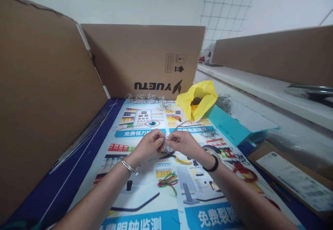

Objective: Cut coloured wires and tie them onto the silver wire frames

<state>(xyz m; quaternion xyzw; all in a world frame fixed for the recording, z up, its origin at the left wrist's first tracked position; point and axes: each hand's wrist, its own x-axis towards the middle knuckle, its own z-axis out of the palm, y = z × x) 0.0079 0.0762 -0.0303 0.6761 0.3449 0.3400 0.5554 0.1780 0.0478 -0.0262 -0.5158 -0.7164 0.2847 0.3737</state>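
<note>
My left hand [151, 142] is closed in a pinch over the middle of the printed sheet, thumb against forefinger. Close beside it, my right hand [184, 143] pinches too, its fingertips almost meeting the left ones. A small tangle of silvery wire [168, 148] hangs at the fingertips, partly hidden by them. From my right fingers a thin red cord [182, 123] runs up towards the yellow bag [200, 96]. Just below the hands lies a tool with a yellow handle [183, 161]; its other end is partly covered. Nearer me rests a bunch of coloured cords [168, 181].
Cardboard panels [140, 56] stand at the back and left. More wire tangles [224, 102] lie behind the bag. At right are a turquoise box [229, 124], red-handled scissors [246, 173] and a labelled parcel [293, 178]. A white ledge [249, 81] runs along the right.
</note>
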